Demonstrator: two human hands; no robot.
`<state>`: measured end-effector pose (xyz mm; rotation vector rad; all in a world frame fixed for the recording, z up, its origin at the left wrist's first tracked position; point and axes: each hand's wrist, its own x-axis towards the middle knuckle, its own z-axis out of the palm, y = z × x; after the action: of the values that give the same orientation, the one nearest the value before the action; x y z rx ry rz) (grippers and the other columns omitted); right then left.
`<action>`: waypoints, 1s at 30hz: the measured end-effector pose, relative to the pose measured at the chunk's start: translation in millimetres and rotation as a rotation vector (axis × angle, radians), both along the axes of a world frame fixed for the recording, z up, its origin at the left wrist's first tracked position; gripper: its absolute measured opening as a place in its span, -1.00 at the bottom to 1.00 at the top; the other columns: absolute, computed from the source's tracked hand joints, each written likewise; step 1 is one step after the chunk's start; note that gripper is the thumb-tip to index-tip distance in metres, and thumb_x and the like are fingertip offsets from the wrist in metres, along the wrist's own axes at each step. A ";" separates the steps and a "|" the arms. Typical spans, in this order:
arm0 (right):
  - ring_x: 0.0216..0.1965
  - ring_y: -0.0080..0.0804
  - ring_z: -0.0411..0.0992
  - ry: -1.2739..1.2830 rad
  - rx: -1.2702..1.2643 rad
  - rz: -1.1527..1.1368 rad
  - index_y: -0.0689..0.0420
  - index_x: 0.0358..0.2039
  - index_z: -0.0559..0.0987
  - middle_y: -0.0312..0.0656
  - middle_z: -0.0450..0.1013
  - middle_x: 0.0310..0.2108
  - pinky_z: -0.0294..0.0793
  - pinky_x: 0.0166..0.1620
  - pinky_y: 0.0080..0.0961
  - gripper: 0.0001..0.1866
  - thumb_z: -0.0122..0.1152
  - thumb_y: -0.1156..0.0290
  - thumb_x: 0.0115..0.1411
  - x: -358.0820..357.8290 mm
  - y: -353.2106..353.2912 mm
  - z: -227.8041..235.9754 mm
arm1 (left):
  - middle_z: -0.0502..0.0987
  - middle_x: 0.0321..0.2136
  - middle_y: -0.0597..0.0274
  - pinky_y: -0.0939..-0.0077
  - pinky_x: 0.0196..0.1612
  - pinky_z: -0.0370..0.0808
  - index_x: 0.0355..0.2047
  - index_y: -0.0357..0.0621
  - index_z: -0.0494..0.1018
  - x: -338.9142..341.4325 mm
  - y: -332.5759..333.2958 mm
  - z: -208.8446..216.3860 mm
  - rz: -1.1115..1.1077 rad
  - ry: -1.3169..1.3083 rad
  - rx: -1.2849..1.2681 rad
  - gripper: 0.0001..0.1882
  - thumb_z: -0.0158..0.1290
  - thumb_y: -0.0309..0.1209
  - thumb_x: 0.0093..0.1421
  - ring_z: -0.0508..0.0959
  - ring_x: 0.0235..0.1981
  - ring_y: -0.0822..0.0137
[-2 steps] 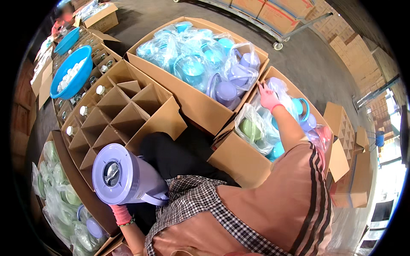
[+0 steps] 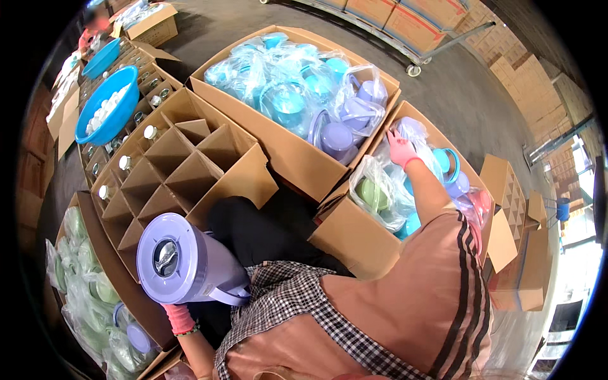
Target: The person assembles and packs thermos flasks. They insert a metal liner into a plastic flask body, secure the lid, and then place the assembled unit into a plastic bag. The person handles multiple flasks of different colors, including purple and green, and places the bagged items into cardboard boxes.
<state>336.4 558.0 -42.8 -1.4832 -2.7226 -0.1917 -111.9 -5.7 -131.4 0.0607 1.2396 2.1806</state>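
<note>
A lavender thermos jug (image 2: 209,263) lies tilted by my lap, its wide round end facing up, with something shiny showing in the central hole. My left hand (image 2: 179,316), in a pink glove, supports it from below; the jug hides most of the fingers. My right hand (image 2: 401,151), also pink-gloved, reaches into the carton (image 2: 356,244) on the right. Its fingers are stretched out and touch a clear plastic bag (image 2: 413,130) around a lavender item. Beside that hand lie a bagged green piece (image 2: 372,193) and a blue handled piece (image 2: 447,162).
A divided carton (image 2: 237,196) stands ahead left, with several white-capped bottles along its far-left side. Behind it sits a blue basin (image 2: 130,101) of white pieces. A carton (image 2: 304,171) of bagged blue and lavender jugs stands ahead. Bagged green pieces (image 2: 88,297) fill a carton at left.
My right hand has dipped slightly lower into the right carton, and its fingers have come down onto the bag. My left hand and the thermos jug stay put.
</note>
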 end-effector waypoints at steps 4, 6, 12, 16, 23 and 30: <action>-0.12 -0.09 0.33 -0.297 -0.243 -0.208 0.18 -0.21 0.40 0.05 0.37 -0.20 0.32 -0.10 -0.30 -0.66 -0.01 0.33 -0.02 -8.7 -2.9 19.0 | 0.38 -0.15 0.11 0.40 0.02 0.22 -0.10 -0.29 0.27 3.2 -11.1 0.5 0.025 0.004 -0.035 -0.55 -0.29 -0.15 0.22 0.34 -0.10 0.35; -0.13 -0.07 0.33 -0.224 -0.246 -0.216 0.19 -0.25 0.43 0.04 0.38 -0.22 0.33 -0.11 -0.29 -0.68 -0.02 0.30 0.00 -18.7 -8.6 48.1 | 0.38 -0.15 0.11 0.40 0.02 0.22 -0.10 -0.29 0.27 1.6 -11.2 1.9 0.035 0.012 -0.046 -0.55 -0.29 -0.15 0.22 0.34 -0.10 0.35; -0.35 -0.16 0.42 0.197 -0.285 0.047 0.25 -0.43 0.49 -0.03 0.45 -0.38 0.37 -0.29 -0.38 -0.65 0.06 0.17 0.00 -92.3 -50.9 188.9 | 0.38 -0.16 0.10 0.39 0.02 0.22 -0.10 -0.29 0.27 -8.4 -8.5 31.9 0.036 0.231 -0.123 -0.55 -0.29 -0.15 0.22 0.34 -0.10 0.35; -0.53 -0.61 0.35 0.758 -0.669 0.470 0.27 -0.50 0.48 -0.27 0.43 -0.52 0.33 -0.43 -0.57 -0.69 0.07 0.22 0.03 -166.5 -115.1 247.8 | 0.39 -0.21 0.10 0.38 -0.06 0.29 -0.13 -0.38 0.27 31.4 35.4 147.6 0.378 0.663 -0.210 -0.51 -0.15 -0.14 0.14 0.38 -0.16 0.29; -0.40 -0.48 0.35 0.802 -0.803 0.766 0.28 -0.37 0.45 -0.18 0.38 -0.51 0.32 -0.30 -0.56 -0.71 0.12 0.29 0.01 -298.7 -281.0 267.4 | 0.39 -0.21 0.07 0.40 -0.08 0.29 -0.07 -0.32 0.21 90.3 133.4 272.8 -0.265 1.020 -0.403 -0.36 0.16 -0.28 -0.15 0.40 -0.17 0.24; -0.43 -0.54 0.33 0.464 -1.325 1.027 0.26 -0.38 0.44 -0.20 0.40 -0.49 0.32 -0.33 -0.61 -0.81 0.04 0.40 0.05 -292.1 -344.9 302.1 | 0.50 -0.48 0.10 0.42 -0.37 0.42 -0.37 -0.29 0.40 -78.7 97.7 201.2 0.044 0.622 -0.138 -0.75 -0.01 -0.35 -0.01 0.50 -0.43 0.29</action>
<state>44.3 213.2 259.3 0.2112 -2.6565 1.8802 -190.5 92.0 69.9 0.7049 1.7305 2.1782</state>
